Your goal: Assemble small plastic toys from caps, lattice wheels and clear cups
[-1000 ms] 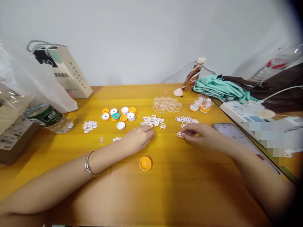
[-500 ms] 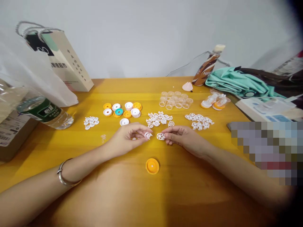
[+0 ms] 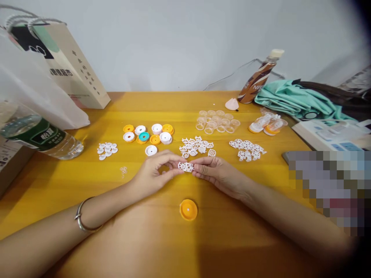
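Observation:
Between thumb and fingers, my left hand pinches a small white spoked plastic wheel-like piece. My right hand is closed on a white openwork plastic piece. The two pieces meet or overlap edge to edge; whether they are joined I cannot tell. Below them on the table lies an orange round cap with a small white dot at its centre. Just beyond my hands is a heap of white spoked pieces, and to its right a group of white openwork pieces.
Farther back sit clear plastic cups and, at left, white, orange and teal round caps. White discs and tiny rings lie leftward. A water bottle, brown drink bottle, green umbrella and power strip flank the table.
My hands have come together, bringing the two white pieces from a small gap apart into contact or overlap. The camera view has shifted slightly.

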`<state>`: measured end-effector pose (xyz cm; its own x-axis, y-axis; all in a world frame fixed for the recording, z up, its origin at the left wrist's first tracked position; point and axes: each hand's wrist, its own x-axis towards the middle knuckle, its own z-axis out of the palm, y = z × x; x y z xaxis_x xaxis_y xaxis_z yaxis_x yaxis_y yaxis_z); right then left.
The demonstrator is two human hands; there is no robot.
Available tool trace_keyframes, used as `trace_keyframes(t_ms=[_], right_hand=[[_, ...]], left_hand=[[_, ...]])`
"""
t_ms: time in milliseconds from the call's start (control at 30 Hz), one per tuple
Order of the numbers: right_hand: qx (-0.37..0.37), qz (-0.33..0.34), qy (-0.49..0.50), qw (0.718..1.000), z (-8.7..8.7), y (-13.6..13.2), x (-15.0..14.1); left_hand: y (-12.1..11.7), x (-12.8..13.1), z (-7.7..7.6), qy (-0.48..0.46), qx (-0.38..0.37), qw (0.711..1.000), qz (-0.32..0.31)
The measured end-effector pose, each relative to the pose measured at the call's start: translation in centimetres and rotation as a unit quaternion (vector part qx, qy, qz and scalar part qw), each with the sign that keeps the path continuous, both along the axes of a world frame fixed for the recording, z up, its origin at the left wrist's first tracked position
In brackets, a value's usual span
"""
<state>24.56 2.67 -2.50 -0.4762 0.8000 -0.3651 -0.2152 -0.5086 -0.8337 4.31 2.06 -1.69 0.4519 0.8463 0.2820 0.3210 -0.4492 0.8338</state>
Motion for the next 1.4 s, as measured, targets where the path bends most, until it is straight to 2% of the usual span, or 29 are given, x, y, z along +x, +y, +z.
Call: trace_keyframes(t_ms=[100,200,733,1000,1200,1400], right_hand=[[-0.005,-0.003,0.008,1.000,-0.1,-0.2,-0.2],[-0.002,-0.001,0.012,1.000,-0.2,-0.3,-0.3],[0.024,-0.009,0.003,1.000,-0.4,-0.6,-0.4],[0.116,-0.016,-0.060,0.991,0.0,-1.2,-1.2],[0.129,-0.042,-0.093,0.986,0.0,-1.8,-1.6],[0.155,-0.030,-0.086,0.984,-0.2,-2.2,-1.7]], left_hand=[[-0.3,0.1,-0.3,0.023,0.082,0.996,-0.005],[-0.5,0.1,-0.4,0.036,0.111,0.993,-0.005],[-0.9,0.3,-0.4,0.060,0.098,0.993,-0.005],[-1.4,0.7,-0.5,0.041,0.095,0.995,-0.017],[-1.7,1.0,-0.5,0.040,0.113,0.993,-0.010],[-1.9,0.6,-0.3,0.058,0.051,0.997,-0.014]])
